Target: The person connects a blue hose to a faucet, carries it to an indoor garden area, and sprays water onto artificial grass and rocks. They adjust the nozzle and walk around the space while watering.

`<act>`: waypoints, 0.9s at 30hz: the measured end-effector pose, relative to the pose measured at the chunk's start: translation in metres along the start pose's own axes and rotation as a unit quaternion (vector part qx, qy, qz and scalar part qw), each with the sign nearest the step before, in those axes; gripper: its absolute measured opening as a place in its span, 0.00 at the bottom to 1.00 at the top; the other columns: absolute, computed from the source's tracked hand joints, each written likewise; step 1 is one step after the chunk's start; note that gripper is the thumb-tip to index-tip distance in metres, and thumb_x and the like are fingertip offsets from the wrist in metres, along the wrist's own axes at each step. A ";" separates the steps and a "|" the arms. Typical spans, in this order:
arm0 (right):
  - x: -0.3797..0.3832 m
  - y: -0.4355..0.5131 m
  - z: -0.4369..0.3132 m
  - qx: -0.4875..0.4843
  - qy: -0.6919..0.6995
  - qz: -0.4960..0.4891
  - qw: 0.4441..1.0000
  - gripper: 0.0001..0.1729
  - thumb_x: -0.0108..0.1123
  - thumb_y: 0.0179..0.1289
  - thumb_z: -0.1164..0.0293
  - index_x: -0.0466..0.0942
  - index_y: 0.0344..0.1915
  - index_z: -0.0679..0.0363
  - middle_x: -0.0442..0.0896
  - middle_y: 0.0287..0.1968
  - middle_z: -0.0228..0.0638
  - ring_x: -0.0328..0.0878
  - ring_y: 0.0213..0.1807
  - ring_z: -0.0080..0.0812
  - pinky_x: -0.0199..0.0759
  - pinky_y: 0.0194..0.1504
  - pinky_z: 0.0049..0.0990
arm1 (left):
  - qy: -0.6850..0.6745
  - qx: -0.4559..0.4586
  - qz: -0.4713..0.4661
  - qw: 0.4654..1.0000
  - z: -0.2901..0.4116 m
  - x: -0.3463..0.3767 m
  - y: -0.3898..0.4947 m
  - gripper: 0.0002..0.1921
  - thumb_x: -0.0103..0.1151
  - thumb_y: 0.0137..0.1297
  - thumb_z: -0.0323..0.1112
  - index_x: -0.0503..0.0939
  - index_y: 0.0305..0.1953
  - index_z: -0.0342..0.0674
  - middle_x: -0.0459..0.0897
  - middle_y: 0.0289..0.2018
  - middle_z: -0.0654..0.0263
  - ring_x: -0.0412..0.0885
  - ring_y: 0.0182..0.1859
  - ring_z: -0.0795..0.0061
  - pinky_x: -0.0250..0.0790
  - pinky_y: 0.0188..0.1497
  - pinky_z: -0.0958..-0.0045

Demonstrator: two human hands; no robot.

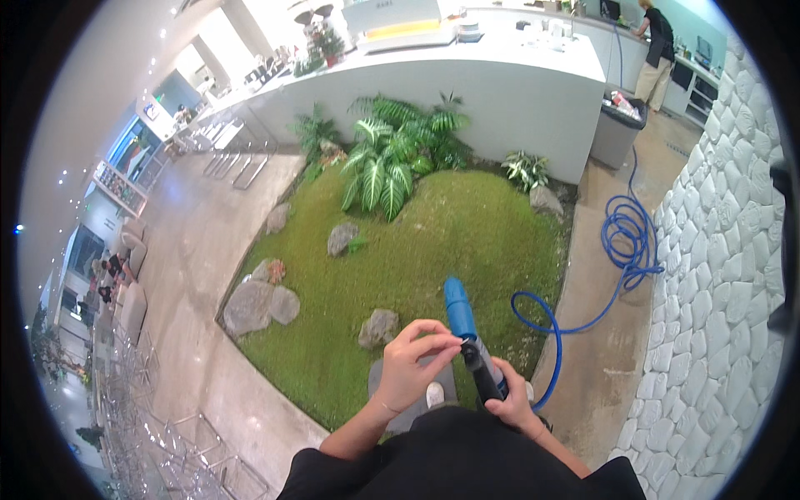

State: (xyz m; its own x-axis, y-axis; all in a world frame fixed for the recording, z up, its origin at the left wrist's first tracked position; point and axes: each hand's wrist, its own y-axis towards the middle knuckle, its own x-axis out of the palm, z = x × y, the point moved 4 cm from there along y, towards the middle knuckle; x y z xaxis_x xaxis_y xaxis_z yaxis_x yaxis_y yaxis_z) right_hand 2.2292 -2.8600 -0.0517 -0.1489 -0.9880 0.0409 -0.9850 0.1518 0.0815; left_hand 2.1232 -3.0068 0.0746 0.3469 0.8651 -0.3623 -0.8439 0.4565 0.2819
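Note:
My right hand (514, 395) grips the black handle of a garden hose spray gun (461, 307) with a blue barrel pointing away from me over the moss. At the rear of the barrel, the thumb and fingertips of my left hand (412, 362) pinch a small pale piece (464, 341), too small to identify. A blue hose (558, 350) trails from near my right hand onto the concrete floor. Beneath the gun spreads a moss bed (481, 231) with low mounds. My white shoe (435, 394) rests on a flat grey stepping stone (382, 378).
Rocks (248, 306) and leafy plants (387, 156) stand in the moss. Behind them runs a white counter (525, 106). Coiled hose (628, 237) lies beside a white padded-looking wall (694, 262). A trash bin (615, 131) and a person (657, 56) are at the far right.

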 end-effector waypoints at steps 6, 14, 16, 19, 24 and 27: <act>0.000 -0.003 0.011 0.000 -0.021 0.008 1.000 0.47 0.70 0.41 0.46 0.67 0.55 0.68 0.78 0.43 0.43 0.77 0.45 0.32 0.68 0.49 0.29 | 0.028 -0.005 -0.007 1.000 0.002 0.001 0.005 0.06 0.63 0.54 0.22 0.83 0.35 0.34 0.81 0.33 0.63 0.81 0.34 0.79 0.76 0.36 0.80; -0.001 0.001 0.008 -0.009 -0.023 0.021 0.999 0.46 0.71 0.41 0.48 0.68 0.55 0.66 0.79 0.40 0.40 0.77 0.42 0.31 0.69 0.47 0.28 | 0.051 -0.033 -0.039 0.997 -0.007 -0.001 0.008 0.06 0.61 0.59 0.30 0.81 0.37 0.37 0.83 0.28 0.66 0.82 0.29 0.79 0.74 0.32 0.78; -0.001 0.001 0.005 -0.002 -0.010 0.018 1.000 0.46 0.70 0.42 0.47 0.67 0.55 0.66 0.78 0.41 0.40 0.76 0.43 0.31 0.69 0.47 0.28 | -0.026 -0.054 -0.043 0.997 -0.014 0.007 0.008 0.07 0.58 0.62 0.31 0.78 0.39 0.36 0.83 0.27 0.65 0.81 0.28 0.80 0.74 0.32 0.78; 0.007 -0.002 0.021 0.003 0.030 0.007 1.000 0.46 0.67 0.46 0.45 0.65 0.56 0.67 0.77 0.44 0.40 0.74 0.46 0.30 0.67 0.49 0.28 | -0.087 -0.091 -0.029 0.992 -0.027 0.018 0.000 0.06 0.52 0.67 0.30 0.73 0.42 0.35 0.80 0.24 0.67 0.78 0.27 0.84 0.72 0.31 0.80; 0.021 -0.005 0.047 0.043 0.120 -0.012 0.992 0.47 0.61 0.51 0.41 0.63 0.58 0.68 0.74 0.46 0.38 0.71 0.47 0.27 0.65 0.49 0.26 | -0.115 -0.133 0.027 0.984 -0.036 0.032 -0.013 0.06 0.50 0.69 0.31 0.70 0.42 0.35 0.76 0.23 0.70 0.74 0.26 0.87 0.68 0.29 0.82; 0.021 -0.001 0.054 0.062 0.126 -0.025 0.990 0.50 0.61 0.49 0.36 0.62 0.57 0.66 0.75 0.43 0.36 0.73 0.41 0.24 0.70 0.42 0.24 | 0.023 -0.128 0.046 0.990 -0.043 0.022 -0.013 0.06 0.53 0.66 0.31 0.73 0.39 0.35 0.77 0.24 0.69 0.75 0.26 0.86 0.68 0.29 0.83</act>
State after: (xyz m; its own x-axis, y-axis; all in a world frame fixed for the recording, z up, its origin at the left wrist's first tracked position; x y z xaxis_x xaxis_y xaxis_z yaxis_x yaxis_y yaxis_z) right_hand 2.2222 -2.8827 -0.1047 -0.0890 -0.9533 0.2885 -0.9960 0.0830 -0.0330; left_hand 2.1242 -3.0022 0.0252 0.2489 0.8877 -0.3873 -0.9493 0.3029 0.0843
